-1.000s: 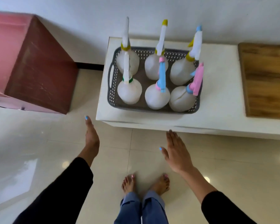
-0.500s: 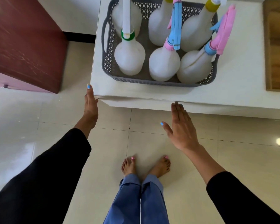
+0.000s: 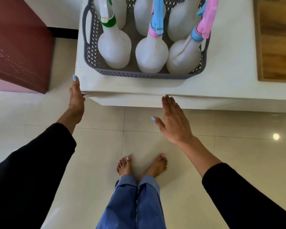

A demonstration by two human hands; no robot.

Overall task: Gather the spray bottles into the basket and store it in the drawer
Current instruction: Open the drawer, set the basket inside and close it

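Head view, near to far: bare feet (image 3: 141, 164) stand on the tiled floor (image 3: 238, 162), directly below the front edge of a low white cabinet (image 3: 228, 83). The right hand (image 3: 173, 123) is flat and open, holding nothing, with its fingertips (image 3: 168, 98) at the seam below the cabinet top, along the front face near its middle. The left hand (image 3: 76, 98) is also open, empty, and pressed edge-on against the front left corner of the cabinet. The drawer front (image 3: 139, 100) appears to be the panel under that seam; no handle is visible. Farther back, the grey perforated basket (image 3: 139, 74) sits on the cabinet top close to its front edge and left side, with the spray bottles (image 3: 151, 53) standing upright inside; the gathering step looks complete. A wooden board (image 3: 277, 38) lies at the right. Hazards: the basket sits near the front edge, so a sharp tug on the drawer could jolt the cabinet and topple the tall, top-heavy bottles. With no handle, fingertips could slip off the seam. The feet are close to the drawer path and could be struck.
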